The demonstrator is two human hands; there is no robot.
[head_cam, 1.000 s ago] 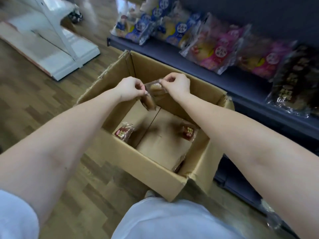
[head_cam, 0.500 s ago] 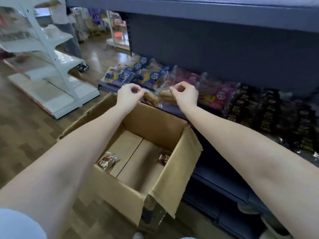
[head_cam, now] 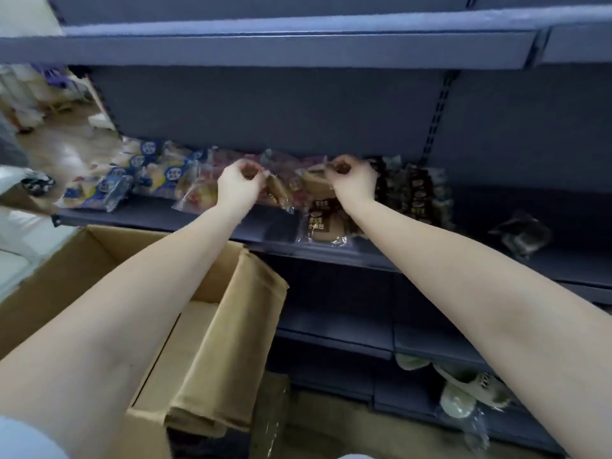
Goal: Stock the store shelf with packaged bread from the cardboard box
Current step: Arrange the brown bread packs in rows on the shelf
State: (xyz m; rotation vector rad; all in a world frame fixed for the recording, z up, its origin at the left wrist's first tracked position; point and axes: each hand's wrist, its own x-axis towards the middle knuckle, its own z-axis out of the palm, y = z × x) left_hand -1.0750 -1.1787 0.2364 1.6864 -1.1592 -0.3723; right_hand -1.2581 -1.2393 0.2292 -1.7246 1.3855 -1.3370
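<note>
Now placing: two bread packets going into the shelf row

We're at the placing step, not picking. Our left hand has its fingers curled and pinches the top seam of a bread packet. Our right hand pinches the seam of a second packet the same way. Both packets hang over the middle of the shelf, between the pink packets on the left and the dark packets on the right.

A dark-label packet sits just under the right hand, near the shelf's front edge. We can't tell if it lies there loose or belongs to what the right hand holds; it's too blurred.

The cardboard box sits below the shelf on our left with its flaps open. Our left arm hides most of the inside, so we can't say how much stock is left.

Next move, as we judge it:
- Lower both packets onto the shelf board and lean them back against the row.
- Release the pinches only once they rest.
- Keep clear of the dark-label packet; a nudge could tip it off the edge.
- Go light, because the film is thin and the bread is soft.
- Then we go back to the box.
</note>
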